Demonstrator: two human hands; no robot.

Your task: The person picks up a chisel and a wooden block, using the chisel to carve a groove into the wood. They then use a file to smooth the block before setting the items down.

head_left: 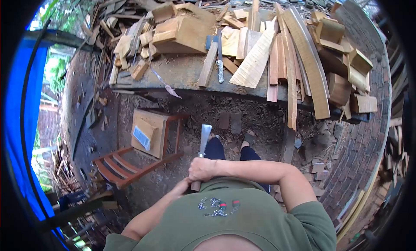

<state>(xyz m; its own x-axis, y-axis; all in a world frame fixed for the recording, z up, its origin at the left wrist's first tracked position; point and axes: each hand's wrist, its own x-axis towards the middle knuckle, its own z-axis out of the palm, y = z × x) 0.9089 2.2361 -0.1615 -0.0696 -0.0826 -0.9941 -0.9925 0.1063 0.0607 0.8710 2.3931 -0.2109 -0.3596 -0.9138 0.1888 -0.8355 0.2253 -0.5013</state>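
Clamps right grip (202, 169) around a flared, shiny metal tool (205, 139) just below the centre of the frame, with blade pointing upward and wooden handle (196, 186) below. Has left grip (180, 189) beside the handle; cannot tell if closed. Faces a dusty surface (182, 69) across the upper frame, heaped with curved, grainy planks (307, 62) and chunky, angular blocks (186, 32).

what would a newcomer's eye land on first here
Probably the workbench across the upper part of the view, heaped with cut wood. Next, perhaps, the metal-bladed tool jutting forward from the right hand, near the middle. The bright blue sheet at the left edge also stands out.
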